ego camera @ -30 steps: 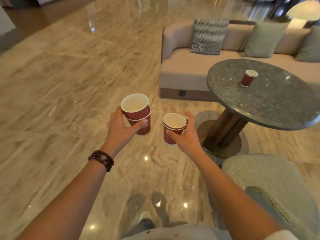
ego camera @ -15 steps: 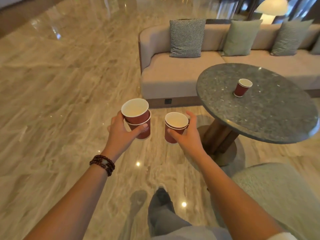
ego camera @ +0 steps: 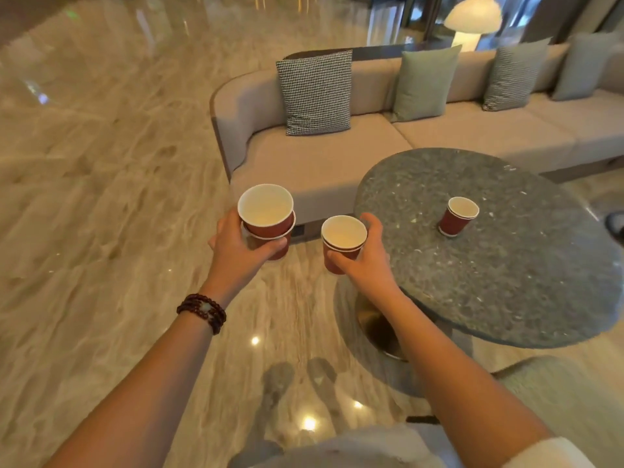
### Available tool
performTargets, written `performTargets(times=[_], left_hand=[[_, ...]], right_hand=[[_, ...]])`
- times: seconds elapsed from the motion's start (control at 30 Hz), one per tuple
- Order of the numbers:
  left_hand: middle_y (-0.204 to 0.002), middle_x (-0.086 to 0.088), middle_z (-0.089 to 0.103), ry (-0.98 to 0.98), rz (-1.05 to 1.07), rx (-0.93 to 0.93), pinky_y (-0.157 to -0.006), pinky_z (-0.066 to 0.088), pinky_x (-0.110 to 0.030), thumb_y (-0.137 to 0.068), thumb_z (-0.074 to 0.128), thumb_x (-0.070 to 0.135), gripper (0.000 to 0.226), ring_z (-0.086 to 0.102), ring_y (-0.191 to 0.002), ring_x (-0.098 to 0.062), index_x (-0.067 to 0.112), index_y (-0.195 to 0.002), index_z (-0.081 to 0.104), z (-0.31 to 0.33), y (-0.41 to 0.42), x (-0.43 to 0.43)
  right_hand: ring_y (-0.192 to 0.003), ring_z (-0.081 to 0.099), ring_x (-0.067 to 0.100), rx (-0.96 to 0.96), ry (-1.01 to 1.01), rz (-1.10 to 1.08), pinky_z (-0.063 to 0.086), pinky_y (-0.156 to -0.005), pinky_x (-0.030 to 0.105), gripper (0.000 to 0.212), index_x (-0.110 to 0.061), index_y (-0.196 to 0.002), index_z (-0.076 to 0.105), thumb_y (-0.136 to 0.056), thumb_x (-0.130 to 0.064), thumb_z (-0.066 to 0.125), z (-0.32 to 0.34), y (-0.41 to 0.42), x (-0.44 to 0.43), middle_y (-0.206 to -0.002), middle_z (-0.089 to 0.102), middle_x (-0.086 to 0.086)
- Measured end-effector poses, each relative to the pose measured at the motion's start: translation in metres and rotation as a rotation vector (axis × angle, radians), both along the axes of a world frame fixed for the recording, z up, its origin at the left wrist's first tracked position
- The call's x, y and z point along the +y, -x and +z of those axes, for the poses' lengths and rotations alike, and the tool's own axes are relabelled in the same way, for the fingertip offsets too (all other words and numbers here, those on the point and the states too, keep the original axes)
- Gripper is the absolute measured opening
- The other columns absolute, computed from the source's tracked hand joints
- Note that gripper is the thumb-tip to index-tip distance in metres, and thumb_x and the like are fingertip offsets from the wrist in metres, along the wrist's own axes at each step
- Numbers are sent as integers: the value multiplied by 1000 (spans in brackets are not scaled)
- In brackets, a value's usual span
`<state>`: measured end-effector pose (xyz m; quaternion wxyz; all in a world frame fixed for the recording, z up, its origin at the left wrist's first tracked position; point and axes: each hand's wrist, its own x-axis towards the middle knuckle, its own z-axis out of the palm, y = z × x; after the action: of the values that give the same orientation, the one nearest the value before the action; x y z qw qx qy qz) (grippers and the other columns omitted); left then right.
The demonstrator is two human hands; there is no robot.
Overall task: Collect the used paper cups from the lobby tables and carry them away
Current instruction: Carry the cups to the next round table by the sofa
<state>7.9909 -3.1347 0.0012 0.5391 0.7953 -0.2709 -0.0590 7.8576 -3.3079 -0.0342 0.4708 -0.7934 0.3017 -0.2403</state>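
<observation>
The cup [ego camera: 459, 216] not yet collected stands upright, right of centre in the frame, on the round table [ego camera: 506, 282] and well apart from both hands. At centre, your left hand [ego camera: 241, 251] has fingers and thumb curled round the left stack [ego camera: 266, 214] of nested cups. The top cup of that stack sits high and a little tilted. Just right of it, by the table's left edge, your right hand [ego camera: 366, 261] is clamped on the lower right stack [ego camera: 342, 238].

Both hands are full, so I judge the tidy move is to nest one stack into the other and free your right hand. Then reach across and take the cup by its wall, not its rim. Keep the stacks level, because you cannot tell whether any liquid is left in them. The sofa [ego camera: 320, 157] lies beyond, toward the upper right.
</observation>
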Motion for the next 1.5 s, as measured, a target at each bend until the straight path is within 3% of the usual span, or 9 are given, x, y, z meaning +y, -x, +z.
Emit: performTargets(times=[0.1,0.23,0.5,0.77,0.97,1.17,1.2,1.33,1.5], left_hand=[[-126,6,45,9,-78,-32,-108,30,-52,-59,77,44,74,41,-125,-18,36,-123,39,-4,-27,-35],[-126,8,43,7,-156,4,-109,30,-52,-60,77,46,76,39,-128,-20,38,-125,38,-16,-65,-82],[-119,10,41,-43,-375,14,-108,30,-49,-59,75,49,75,38,-127,-21,40,-122,37,-30,-154,-186],[-123,6,44,-54,-637,4,-107,33,-47,-59,77,46,76,40,-126,-22,33,-124,40,-26,-225,-287],[-119,10,40,-48,-777,2,-101,33,-33,-67,85,23,74,39,-122,-17,33,-124,39,-38,-239,-341],[-128,-5,49,-29,-883,106,-83,38,-6,-66,85,13,73,50,-109,-11,29,-121,41,-52,-228,-389],[-129,-7,49,-28,-893,118,-86,39,-7,-66,85,11,74,50,-111,-13,28,-122,41,-55,-224,-397],[-131,-9,49,-49,-930,127,-102,41,-37,-60,87,21,79,48,-121,-21,27,-124,41,-67,-211,-430],[-130,-3,49,-108,-941,133,-102,40,-37,-64,87,18,78,48,-121,-19,32,-123,38,-87,-201,-471]], right_hand=[[-122,46,22,21,3,-47,32,-105,55,89,-22,-139,21,-70,-24,77,-2,-19,-24,-129,46,-3],[-121,45,19,47,-11,-128,31,-105,55,88,-26,-138,21,-70,-25,76,-8,-40,-56,-122,43,-11],[-127,42,23,79,-39,-376,27,-108,55,91,-25,-142,19,-72,-25,76,-20,-95,-121,-138,45,1],[-126,41,22,82,-87,-618,28,-108,54,88,-27,-140,21,-72,-26,77,-25,-151,-167,-136,44,-1],[-126,44,25,78,-132,-744,32,-107,52,89,-25,-139,20,-72,-23,77,-29,-161,-190,-136,46,5],[-126,44,24,88,-136,-868,33,-106,51,88,-22,-140,21,-73,-22,77,-33,-153,-211,-137,44,5],[-126,43,24,87,-133,-882,34,-106,50,88,-21,-140,21,-73,-21,77,-34,-151,-216,-138,43,6],[-122,45,25,78,-138,-913,38,-104,45,88,-17,-140,22,-72,-16,78,-40,-139,-238,-134,43,9],[-128,39,24,126,-140,-916,34,-108,44,92,-16,-143,20,-72,-17,78,-52,-129,-268,-141,37,8]])
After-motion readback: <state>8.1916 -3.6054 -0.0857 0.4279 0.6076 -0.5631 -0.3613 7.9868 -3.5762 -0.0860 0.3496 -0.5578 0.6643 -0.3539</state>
